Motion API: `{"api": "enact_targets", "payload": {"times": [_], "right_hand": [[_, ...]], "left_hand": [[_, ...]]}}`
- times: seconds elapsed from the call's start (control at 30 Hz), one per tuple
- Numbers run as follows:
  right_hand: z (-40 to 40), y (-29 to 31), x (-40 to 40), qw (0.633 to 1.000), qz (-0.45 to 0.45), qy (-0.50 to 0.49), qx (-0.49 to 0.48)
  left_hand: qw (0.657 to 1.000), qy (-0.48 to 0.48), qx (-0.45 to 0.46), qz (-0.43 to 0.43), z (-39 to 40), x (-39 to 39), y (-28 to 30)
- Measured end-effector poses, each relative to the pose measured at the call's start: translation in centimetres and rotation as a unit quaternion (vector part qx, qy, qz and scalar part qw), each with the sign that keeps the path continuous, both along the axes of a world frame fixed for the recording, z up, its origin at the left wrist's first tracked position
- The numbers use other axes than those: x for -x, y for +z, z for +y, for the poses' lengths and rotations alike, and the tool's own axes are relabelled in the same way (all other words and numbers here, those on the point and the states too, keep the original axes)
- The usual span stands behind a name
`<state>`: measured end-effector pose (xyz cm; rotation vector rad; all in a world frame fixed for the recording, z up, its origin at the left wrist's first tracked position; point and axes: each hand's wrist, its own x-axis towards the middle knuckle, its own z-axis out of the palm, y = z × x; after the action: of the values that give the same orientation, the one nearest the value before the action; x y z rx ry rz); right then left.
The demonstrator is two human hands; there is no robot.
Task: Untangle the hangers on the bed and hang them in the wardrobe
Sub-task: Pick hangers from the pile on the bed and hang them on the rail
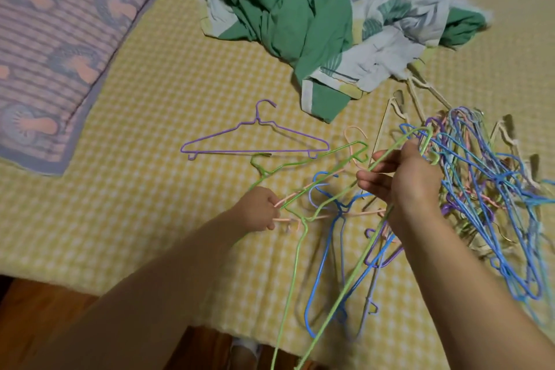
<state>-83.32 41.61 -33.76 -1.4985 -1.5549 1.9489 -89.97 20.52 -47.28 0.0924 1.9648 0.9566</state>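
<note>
your left hand (257, 210) pinches a thin pink wire hanger (318, 189); your right hand (402, 177) grips a green wire hanger (354, 273) beside the tangled pile (492, 189).

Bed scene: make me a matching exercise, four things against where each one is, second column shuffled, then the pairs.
Things
1. purple hanger
2. tangled pile
3. green cloth
4. striped blanket

Places
A. far side of the bed, crumpled
B. left side of the bed, folded flat
C. alone on the bed, beyond the left hand
D. just past the right hand, on the right

Pairs: 1-C, 2-D, 3-A, 4-B
</note>
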Motion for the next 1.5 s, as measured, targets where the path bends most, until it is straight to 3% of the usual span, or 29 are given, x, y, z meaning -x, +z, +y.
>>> {"api": "enact_targets", "payload": {"times": [0.23,0.37,0.63,0.7,0.77,0.8,0.83,0.87,0.9,0.93,0.97,1.0,1.03,1.17,1.23,1.37,1.43,1.5], "right_hand": [[1.0,-1.8,4.5,0.994,-0.075,0.029,0.071],[1.4,-2.5,5.0,0.992,-0.094,0.048,0.074],[5.1,-0.1,1.2,0.997,-0.064,0.018,0.041],[6.2,0.2,-0.8,0.998,-0.047,0.009,0.050],[7.2,0.5,-2.3,0.997,-0.016,-0.010,0.071],[7.9,0.6,-2.9,0.996,0.007,-0.020,0.084],[8.3,0.8,-3.3,0.993,0.039,-0.030,0.103],[8.7,0.7,-3.8,0.989,0.073,-0.043,0.121],[9.1,0.7,-4.3,0.983,0.104,-0.058,0.143],[9.3,0.4,-4.7,0.975,0.132,-0.074,0.165],[9.2,0.1,-4.8,0.967,0.155,-0.085,0.184],[9.3,-0.5,-4.8,0.961,0.167,-0.100,0.194],[9.2,-1.0,-4.9,0.957,0.177,-0.113,0.202],[8.0,-3.6,-3.8,0.941,0.205,-0.153,0.223],[7.6,-4.6,-2.9,0.932,0.215,-0.171,0.236],[6.0,-6.3,-3.1,0.946,0.189,-0.065,0.256],[3.3,-8.2,-5.5,0.987,0.033,0.032,0.153],[-0.5,-11.2,-9.8,0.975,-0.184,0.126,-0.022]], "left_hand": [[0.990,0.066,-0.096,0.077,-0.5,-1.6,-0.3],[0.988,0.076,-0.084,0.103,-0.5,-1.3,-0.4],[0.977,0.095,0.031,0.189,-0.2,3.3,-2.5],[0.965,0.038,0.089,0.245,0.1,4.4,-2.9],[0.931,-0.041,0.186,0.313,0.5,4.4,-2.4],[0.930,-0.031,0.192,0.311,0.9,3.7,-1.5],[0.948,0.000,0.156,0.277,1.2,2.5,0.1],[0.977,0.059,0.082,0.190,1.1,0.7,2.2],[0.993,0.111,-0.010,0.047,0.6,-1.4,4.7],[0.978,0.151,-0.075,-0.125,0.2,-3.3,6.6],[0.939,0.164,-0.127,-0.273,-0.6,-4.7,8.2],[0.903,0.152,-0.170,-0.363,-1.7,-6.0,9.4],[0.885,0.134,-0.200,-0.399,-2.8,-7.1,10.1],[0.871,0.145,-0.222,-0.414,-5.4,-8.2,9.5],[0.884,0.142,-0.209,-0.392,-5.2,-8.0,9.3],[0.913,0.188,-0.185,-0.312,-4.4,-7.2,10.4],[0.924,0.231,-0.176,-0.249,-5.0,-6.8,10.9],[0.928,0.270,-0.173,-0.191,-6.3,-6.7,10.8]]}}
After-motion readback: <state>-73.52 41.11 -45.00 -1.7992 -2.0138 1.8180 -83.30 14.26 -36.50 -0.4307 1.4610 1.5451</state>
